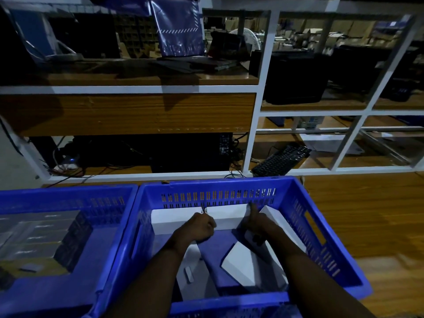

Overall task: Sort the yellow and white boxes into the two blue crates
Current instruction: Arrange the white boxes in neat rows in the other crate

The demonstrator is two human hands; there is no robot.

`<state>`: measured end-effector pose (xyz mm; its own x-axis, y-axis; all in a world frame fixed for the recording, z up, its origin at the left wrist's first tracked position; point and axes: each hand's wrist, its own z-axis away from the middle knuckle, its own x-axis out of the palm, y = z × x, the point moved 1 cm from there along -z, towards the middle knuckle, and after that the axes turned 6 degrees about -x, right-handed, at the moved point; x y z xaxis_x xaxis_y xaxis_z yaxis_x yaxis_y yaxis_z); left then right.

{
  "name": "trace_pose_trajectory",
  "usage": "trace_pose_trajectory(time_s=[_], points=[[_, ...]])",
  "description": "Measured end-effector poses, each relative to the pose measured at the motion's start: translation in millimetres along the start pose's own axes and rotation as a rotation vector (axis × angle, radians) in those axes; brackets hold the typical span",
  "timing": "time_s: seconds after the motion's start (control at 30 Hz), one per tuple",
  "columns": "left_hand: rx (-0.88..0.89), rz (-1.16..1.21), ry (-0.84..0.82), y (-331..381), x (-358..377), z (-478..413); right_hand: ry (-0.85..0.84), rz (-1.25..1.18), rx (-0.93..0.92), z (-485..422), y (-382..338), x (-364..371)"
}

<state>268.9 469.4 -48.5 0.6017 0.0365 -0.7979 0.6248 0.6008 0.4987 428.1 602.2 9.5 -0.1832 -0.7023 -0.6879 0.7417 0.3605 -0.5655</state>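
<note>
White box (pixel 227 217) gripped between left grip (pixel 200 227), right grip (pixel 258 227), in blue crate (pixel 151 191).

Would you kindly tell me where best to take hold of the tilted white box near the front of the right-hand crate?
Probably grip the tilted white box across its two opposite edges, coming down from above: its broad face is turned up and bare, while the right-hand crate walls close off the sides.

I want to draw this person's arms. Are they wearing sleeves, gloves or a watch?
No. The left hand and right hand have no gloves, and no sleeves show up to the picture's edge. I see no watch, bracelet or ring, though the light is dim.
</note>
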Motion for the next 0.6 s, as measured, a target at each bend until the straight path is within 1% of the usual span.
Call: trace_pose_trajectory(time_s=[0.07, 0.17, 0.27, 0.43, 0.6], points=[[0.0, -0.051, -0.074, -1.3, 3.1, -0.6, -0.06, 0.1, -0.019, -0.7, -0.8, 3.1], [-0.013, -0.101, -0.096, -4.0, 5.3, -2.3, -0.093, 0.222, 0.0, -5.0, -0.9, 9.2], [-0.025, -0.119, -0.076, -3.9, 4.8, -2.0, -0.14, 0.32, -0.02, -12.4, 0.5, 13.5], [-0.012, -0.073, -0.037, 3.7, 0.3, 1.5, -0.179, 0.372, -0.034, -17.5, 2.7, 18.1], [0.0, -0.019, 0.034, 9.3, -6.1, 2.1, -0.124, 0.469, -0.079, -18.8, 6.7, 19.0]])
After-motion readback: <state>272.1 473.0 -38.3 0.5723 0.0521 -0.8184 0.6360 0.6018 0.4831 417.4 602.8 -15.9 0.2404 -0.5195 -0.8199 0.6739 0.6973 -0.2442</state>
